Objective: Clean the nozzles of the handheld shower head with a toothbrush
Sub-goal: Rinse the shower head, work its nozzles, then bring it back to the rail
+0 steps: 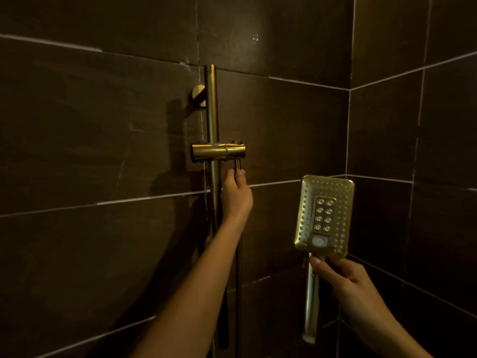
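Note:
The handheld shower head (324, 215) is gold and rectangular, with its nozzle face turned towards me and a pale button near the bottom. My right hand (343, 280) grips its handle (311, 306) just below the head, at the lower right. My left hand (236, 195) is raised to the gold holder bracket (218, 152) on the vertical slide rail (211, 112) and pinches the metal hose (237, 165) right under the bracket. No toothbrush is in view.
Dark brown wall tiles with pale grout lines fill the view. A wall corner (348, 130) runs vertically to the right of the rail. The hose hangs down below my left hand along the rail.

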The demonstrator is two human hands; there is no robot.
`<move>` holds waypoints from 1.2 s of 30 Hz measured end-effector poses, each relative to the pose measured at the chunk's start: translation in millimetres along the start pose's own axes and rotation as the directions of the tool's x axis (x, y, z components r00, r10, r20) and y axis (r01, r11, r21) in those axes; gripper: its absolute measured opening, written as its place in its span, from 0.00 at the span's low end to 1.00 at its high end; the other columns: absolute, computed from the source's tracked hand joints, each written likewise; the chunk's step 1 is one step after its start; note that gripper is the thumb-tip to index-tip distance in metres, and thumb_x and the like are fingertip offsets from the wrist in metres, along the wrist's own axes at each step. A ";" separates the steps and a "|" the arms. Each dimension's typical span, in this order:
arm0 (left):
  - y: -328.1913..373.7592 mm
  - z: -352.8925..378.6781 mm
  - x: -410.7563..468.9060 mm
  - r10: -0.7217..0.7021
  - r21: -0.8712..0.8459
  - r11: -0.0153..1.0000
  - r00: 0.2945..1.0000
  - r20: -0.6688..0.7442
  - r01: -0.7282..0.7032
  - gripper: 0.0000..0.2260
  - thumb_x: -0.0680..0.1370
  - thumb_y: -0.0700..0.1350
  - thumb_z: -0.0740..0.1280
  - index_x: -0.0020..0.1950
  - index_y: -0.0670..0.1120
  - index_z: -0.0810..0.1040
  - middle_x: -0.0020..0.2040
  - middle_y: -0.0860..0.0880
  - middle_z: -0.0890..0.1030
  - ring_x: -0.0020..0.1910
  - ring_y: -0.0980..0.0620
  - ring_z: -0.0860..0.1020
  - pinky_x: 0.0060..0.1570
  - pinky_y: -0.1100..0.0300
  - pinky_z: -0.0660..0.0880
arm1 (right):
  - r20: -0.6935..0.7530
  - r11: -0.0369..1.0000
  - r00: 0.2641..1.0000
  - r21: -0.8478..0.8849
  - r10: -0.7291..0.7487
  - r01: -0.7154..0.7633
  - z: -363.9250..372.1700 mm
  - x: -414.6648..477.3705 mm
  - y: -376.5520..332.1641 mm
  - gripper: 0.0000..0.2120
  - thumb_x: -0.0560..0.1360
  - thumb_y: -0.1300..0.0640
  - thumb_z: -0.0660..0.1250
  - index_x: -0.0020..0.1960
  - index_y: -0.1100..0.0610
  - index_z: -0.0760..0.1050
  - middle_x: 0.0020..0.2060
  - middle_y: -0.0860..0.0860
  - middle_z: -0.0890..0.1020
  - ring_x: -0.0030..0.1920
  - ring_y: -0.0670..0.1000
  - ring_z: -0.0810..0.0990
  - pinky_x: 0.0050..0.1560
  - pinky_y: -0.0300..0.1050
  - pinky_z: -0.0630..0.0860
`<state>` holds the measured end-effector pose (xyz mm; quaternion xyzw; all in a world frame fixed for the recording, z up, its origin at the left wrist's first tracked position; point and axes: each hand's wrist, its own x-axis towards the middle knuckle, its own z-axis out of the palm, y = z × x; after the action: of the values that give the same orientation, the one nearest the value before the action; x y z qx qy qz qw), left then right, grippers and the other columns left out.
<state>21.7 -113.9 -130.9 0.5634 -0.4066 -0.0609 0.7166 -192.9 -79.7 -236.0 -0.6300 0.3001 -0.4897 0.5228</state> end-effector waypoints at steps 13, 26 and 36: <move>4.7 14.6 20.8 0.106 0.011 0.994 0.994 0.019 -0.106 0.11 0.84 0.50 0.56 0.54 0.51 0.78 0.37 0.54 0.73 0.33 0.58 0.71 0.34 0.61 0.67 | 0.019 0.998 1.000 -0.057 -0.017 0.018 -10.7 9.9 -1.2 0.10 0.78 0.54 0.67 0.55 0.52 0.85 0.52 0.45 0.88 0.58 0.44 0.84 0.65 0.49 0.73; -149.0 -23.1 -110.6 -0.238 0.047 0.971 0.933 0.269 0.234 0.10 0.83 0.53 0.56 0.49 0.55 0.75 0.37 0.54 0.72 0.34 0.57 0.72 0.36 0.59 0.69 | 0.022 0.990 0.999 -0.136 -0.023 0.026 -8.1 -5.2 56.6 0.09 0.81 0.57 0.65 0.56 0.54 0.83 0.50 0.46 0.87 0.54 0.42 0.84 0.56 0.42 0.75; -292.4 -162.2 -265.1 -0.599 0.279 0.787 0.790 0.134 0.550 0.08 0.84 0.45 0.57 0.55 0.44 0.75 0.33 0.50 0.70 0.28 0.55 0.69 0.31 0.59 0.69 | 0.147 0.959 0.968 -0.232 0.203 -0.166 17.0 -37.1 164.1 0.08 0.83 0.56 0.64 0.54 0.53 0.82 0.51 0.51 0.86 0.53 0.46 0.85 0.57 0.46 0.77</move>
<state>60.3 49.1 -523.4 0.7279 -0.2940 -0.2912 0.5467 -167.7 -85.3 -403.2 -0.6918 0.3640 -0.3475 0.5178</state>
